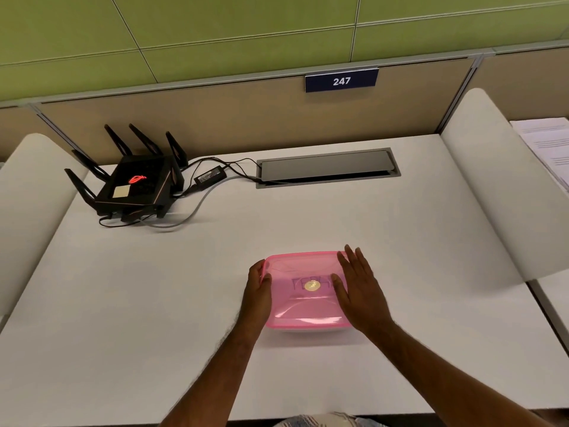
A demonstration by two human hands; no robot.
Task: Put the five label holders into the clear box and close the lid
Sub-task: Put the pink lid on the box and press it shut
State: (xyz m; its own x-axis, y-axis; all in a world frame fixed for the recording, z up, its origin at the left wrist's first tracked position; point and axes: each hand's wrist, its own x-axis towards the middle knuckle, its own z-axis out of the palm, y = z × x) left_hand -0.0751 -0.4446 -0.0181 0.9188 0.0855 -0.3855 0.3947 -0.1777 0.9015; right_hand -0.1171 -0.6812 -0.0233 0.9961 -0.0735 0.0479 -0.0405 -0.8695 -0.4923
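Observation:
A clear box sits on the white desk near me, covered by its translucent pink lid [303, 303]. Only a thin clear strip of the box [308, 330] shows under the lid's front edge. Faint outlines of label holders [300, 282] show through the lid beside a round gold sticker. My left hand [258, 288] grips the lid's left edge, fingers curled over the rim. My right hand [357, 283] lies flat on the lid's right side, fingers spread and pointing away from me.
A black router [135, 186] with several antennas stands at the back left, its cables and power brick [211, 177] running to a grey cable hatch [326, 167]. White curved dividers flank the desk. Papers [548, 143] lie at the far right.

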